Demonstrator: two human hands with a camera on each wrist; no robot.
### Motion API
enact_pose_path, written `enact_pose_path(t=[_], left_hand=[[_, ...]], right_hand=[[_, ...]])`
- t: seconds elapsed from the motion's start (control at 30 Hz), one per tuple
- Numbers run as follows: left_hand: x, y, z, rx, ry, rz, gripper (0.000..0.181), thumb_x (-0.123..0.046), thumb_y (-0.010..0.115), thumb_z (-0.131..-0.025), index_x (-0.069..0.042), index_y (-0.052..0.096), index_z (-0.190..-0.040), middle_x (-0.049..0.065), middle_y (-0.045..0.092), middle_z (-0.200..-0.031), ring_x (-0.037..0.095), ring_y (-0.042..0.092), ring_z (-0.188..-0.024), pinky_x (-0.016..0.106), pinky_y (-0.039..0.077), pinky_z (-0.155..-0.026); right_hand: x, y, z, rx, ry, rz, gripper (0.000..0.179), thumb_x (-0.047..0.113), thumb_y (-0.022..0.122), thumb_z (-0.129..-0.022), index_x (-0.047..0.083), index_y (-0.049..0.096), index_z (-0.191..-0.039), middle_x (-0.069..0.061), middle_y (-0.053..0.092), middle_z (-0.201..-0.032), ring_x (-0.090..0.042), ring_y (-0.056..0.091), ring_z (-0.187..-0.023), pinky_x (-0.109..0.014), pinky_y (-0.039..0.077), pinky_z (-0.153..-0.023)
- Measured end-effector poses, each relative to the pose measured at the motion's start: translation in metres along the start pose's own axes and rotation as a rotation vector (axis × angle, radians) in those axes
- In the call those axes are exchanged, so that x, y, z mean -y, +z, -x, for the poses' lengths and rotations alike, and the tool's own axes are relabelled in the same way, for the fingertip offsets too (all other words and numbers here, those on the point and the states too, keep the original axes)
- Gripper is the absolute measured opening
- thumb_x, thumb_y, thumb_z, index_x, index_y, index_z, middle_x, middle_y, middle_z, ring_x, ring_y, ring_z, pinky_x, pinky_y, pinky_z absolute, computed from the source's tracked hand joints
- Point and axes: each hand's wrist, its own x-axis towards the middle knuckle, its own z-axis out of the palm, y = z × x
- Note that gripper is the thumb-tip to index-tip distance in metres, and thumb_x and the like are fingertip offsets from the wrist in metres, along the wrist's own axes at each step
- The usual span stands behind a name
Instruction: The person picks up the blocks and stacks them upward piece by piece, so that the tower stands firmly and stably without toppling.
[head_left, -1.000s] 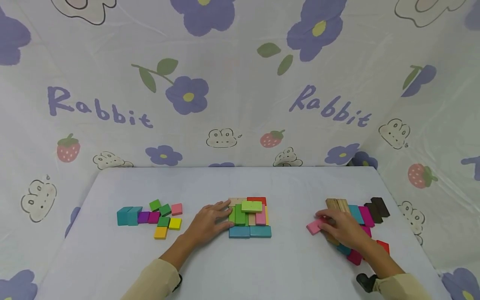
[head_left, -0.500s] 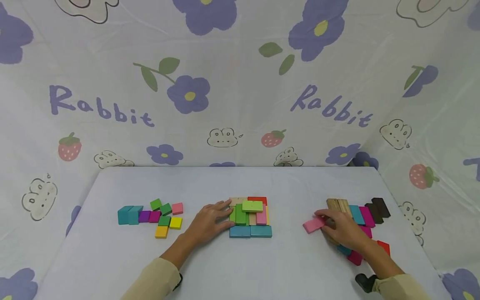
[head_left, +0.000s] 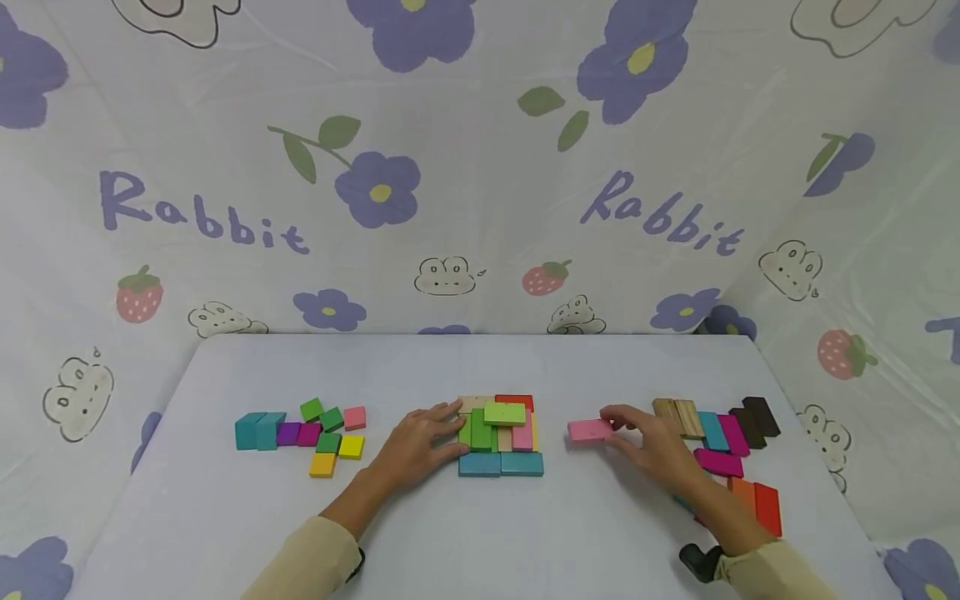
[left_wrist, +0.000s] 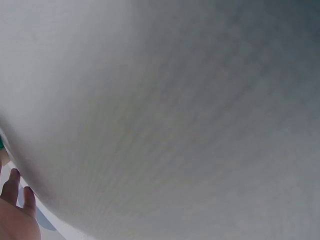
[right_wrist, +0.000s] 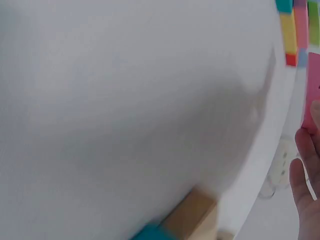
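Note:
My right hand [head_left: 651, 446] pinches a pink block [head_left: 588, 430] by its right end, between the central stack and the right-hand pile. In the right wrist view the same pink block [right_wrist: 313, 90] shows at the right edge, against the fingertips. My left hand [head_left: 417, 443] touches the left side of the block stack [head_left: 480, 429], its fingers extended. A lime green block [head_left: 504, 412] lies on top of that stack, and two blue blocks [head_left: 480, 464] lie along its front. The left wrist view shows mostly tabletop and a few fingers [left_wrist: 29, 200].
On the left lie small cubes, among them teal [head_left: 258, 431] and yellow [head_left: 350, 447] ones. At the right, loose blocks include wood-coloured [head_left: 678, 417], dark brown [head_left: 761, 415], magenta [head_left: 718, 462] and red [head_left: 767, 508] ones. A patterned cloth [head_left: 480, 167] hangs behind the white table [head_left: 480, 550].
My right hand has carried the pink block leftward from the right-hand pile toward the central stack, uncovering magenta and orange blocks. The left hand has stayed at the stack.

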Motion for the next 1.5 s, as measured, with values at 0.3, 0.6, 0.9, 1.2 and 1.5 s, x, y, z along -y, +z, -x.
enact_pose_path(t=[0.3, 0.6, 0.9, 1.2, 1.5], left_hand=[[0.001, 0.002, 0.0, -0.005, -0.003, -0.004, 0.056, -0.041, 0.07, -0.093, -0.01, 0.058, -0.138, 0.001, 0.045, -0.153, 0.026, 0.042, -0.141, 0.049, 0.033, -0.115], [-0.001, 0.0, 0.0, -0.005, -0.018, 0.0, 0.057, -0.041, 0.071, -0.092, -0.01, 0.058, -0.138, 0.001, 0.046, -0.152, 0.026, 0.042, -0.141, 0.05, 0.033, -0.115], [0.001, 0.001, 0.0, -0.002, -0.014, 0.001, 0.057, -0.042, 0.07, -0.092, -0.012, 0.058, -0.138, -0.001, 0.045, -0.153, 0.024, 0.042, -0.141, 0.048, 0.033, -0.115], [0.002, 0.002, 0.0, -0.002, -0.013, -0.007, 0.057, -0.042, 0.07, -0.092, -0.012, 0.058, -0.139, -0.001, 0.045, -0.153, 0.023, 0.042, -0.141, 0.048, 0.033, -0.115], [0.001, 0.001, 0.0, -0.002, -0.023, 0.0, 0.057, -0.042, 0.07, -0.092, -0.012, 0.058, -0.139, -0.001, 0.046, -0.153, 0.024, 0.042, -0.141, 0.049, 0.033, -0.115]], right_hand=[[0.037, 0.022, -0.012, -0.003, -0.061, -0.065, 0.043, 0.006, 0.079, -0.084, 0.006, 0.065, -0.125, -0.003, 0.072, -0.115, -0.018, 0.067, -0.101, -0.041, 0.057, -0.089], [0.061, 0.045, -0.019, -0.021, -0.094, -0.05, 0.046, 0.009, 0.081, -0.083, 0.006, 0.065, -0.126, -0.002, 0.072, -0.111, -0.018, 0.067, -0.102, -0.043, 0.056, -0.09], [0.073, 0.06, -0.024, -0.055, -0.113, -0.03, 0.043, 0.008, 0.081, -0.083, 0.007, 0.067, -0.124, -0.003, 0.071, -0.108, -0.018, 0.067, -0.1, -0.037, 0.057, -0.088], [0.078, 0.069, -0.026, -0.096, -0.153, -0.017, 0.043, 0.01, 0.082, -0.082, 0.005, 0.067, -0.122, -0.004, 0.072, -0.107, -0.02, 0.068, -0.099, -0.036, 0.057, -0.088], [0.08, 0.075, -0.027, -0.131, -0.165, 0.016, 0.044, 0.009, 0.086, -0.078, 0.004, 0.069, -0.119, -0.005, 0.073, -0.105, -0.019, 0.069, -0.098, -0.035, 0.057, -0.088]])
